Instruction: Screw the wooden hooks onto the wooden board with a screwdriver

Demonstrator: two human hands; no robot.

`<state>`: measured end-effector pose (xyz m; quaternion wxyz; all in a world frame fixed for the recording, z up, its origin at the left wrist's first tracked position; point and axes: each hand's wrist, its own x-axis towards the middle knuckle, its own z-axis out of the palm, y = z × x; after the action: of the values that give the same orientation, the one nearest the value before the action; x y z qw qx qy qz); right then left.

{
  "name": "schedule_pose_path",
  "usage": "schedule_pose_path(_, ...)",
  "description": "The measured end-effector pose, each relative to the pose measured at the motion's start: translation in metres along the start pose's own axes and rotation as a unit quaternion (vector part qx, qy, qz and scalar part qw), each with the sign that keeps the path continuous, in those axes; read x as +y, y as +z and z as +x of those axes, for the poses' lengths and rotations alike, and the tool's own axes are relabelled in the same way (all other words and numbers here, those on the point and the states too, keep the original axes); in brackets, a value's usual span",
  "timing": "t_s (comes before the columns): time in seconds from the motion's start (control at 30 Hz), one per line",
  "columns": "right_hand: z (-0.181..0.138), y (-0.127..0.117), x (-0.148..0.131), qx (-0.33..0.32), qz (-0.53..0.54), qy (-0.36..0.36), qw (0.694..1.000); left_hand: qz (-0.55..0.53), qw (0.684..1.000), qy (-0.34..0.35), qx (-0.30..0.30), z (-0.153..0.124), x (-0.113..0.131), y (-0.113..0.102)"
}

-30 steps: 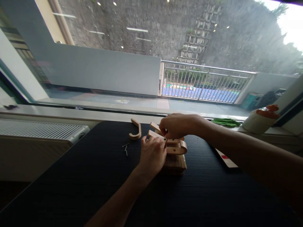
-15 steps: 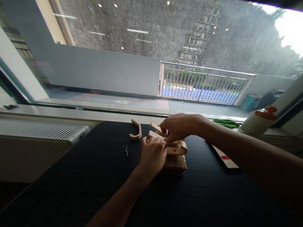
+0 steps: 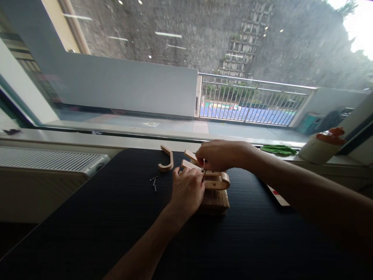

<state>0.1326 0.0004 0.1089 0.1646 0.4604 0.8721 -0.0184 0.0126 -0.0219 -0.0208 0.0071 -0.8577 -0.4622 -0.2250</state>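
Note:
A wooden J-shaped hook (image 3: 217, 182) lies on a wooden block (image 3: 215, 201) on the black table (image 3: 116, 221). My left hand (image 3: 186, 190) is closed on the hook's left end, pressing it onto the block. Above it, my right hand (image 3: 218, 154) pinches a thin dark tool (image 3: 203, 173), its tip on the hook. A second hook's end (image 3: 190, 155) pokes out behind my right hand. Another loose hook (image 3: 167, 159) lies farther left.
Several small dark screws (image 3: 154, 181) lie left of my left hand. A flat white strip with a red mark (image 3: 276, 195) sits at the right. On the window sill stand a white container with an orange top (image 3: 320, 147) and a green cloth (image 3: 276, 149). A radiator (image 3: 49, 160) is at the left.
Both hands stay on the hook and block. My right hand has shifted only slightly over the hook; the view has tilted a little.

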Motion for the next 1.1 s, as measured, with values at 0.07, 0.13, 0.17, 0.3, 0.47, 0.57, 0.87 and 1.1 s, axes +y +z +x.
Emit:
schedule_pose_path(0.07, 0.003, -0.002, -0.001, -0.013, -0.003, 0.016, 1.000, -0.002, 1.000, 0.002, 0.001, 0.000, 0.000, 0.000)
schedule_pose_path(0.13, 0.004, -0.003, -0.004, -0.018, -0.008, 0.025, 1.000, -0.003, 1.000, 0.003, 0.004, 0.000, 0.000, 0.001)
schedule_pose_path(0.17, 0.004, -0.003, -0.005, -0.014, -0.013, 0.028, 0.999, -0.003, 1.000, 0.003, 0.006, 0.000, 0.000, 0.001)
schedule_pose_path(0.3, -0.004, -0.005, -0.007, 0.016, -0.008, 0.036, 0.999, -0.009, 1.000, 0.000, 0.009, 0.000, 0.000, 0.002)
schedule_pose_path(0.47, -0.019, -0.009, -0.006, 0.006, 0.025, 0.039, 0.999, -0.007, 1.000, -0.002, 0.005, 0.000, 0.000, 0.001)
schedule_pose_path(0.57, -0.022, -0.007, -0.006, 0.027, 0.019, 0.006, 0.999, -0.003, 1.000, -0.001, 0.005, 0.000, 0.000, 0.002)
schedule_pose_path(0.87, -0.011, 0.000, -0.010, 0.019, -0.030, 0.008, 0.999, -0.002, 1.000, -0.006, -0.006, 0.000, 0.001, 0.000)
schedule_pose_path(1.1, -0.013, -0.001, -0.009, 0.030, -0.018, 0.034, 0.999, -0.004, 1.000, -0.003, 0.008, 0.001, 0.002, 0.002)
